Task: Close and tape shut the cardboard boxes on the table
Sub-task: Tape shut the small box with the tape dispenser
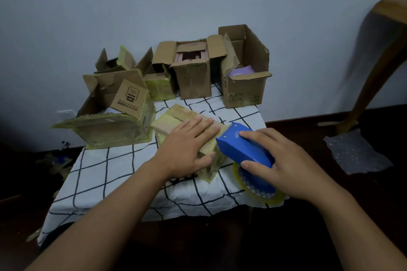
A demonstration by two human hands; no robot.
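We press our left hand, fingers flat and spread, on the closed box mid-table; at its four o'clock our right hand grips the blue tape dispenser

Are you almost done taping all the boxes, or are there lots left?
Lots left. In hand: the left hand presses the flaps of the small box shut, while the right hand holds the blue tape dispenser at its edge. No fresh strip shows across it yet. Still open: the tall box, the big box with something purple inside, and more at the left.
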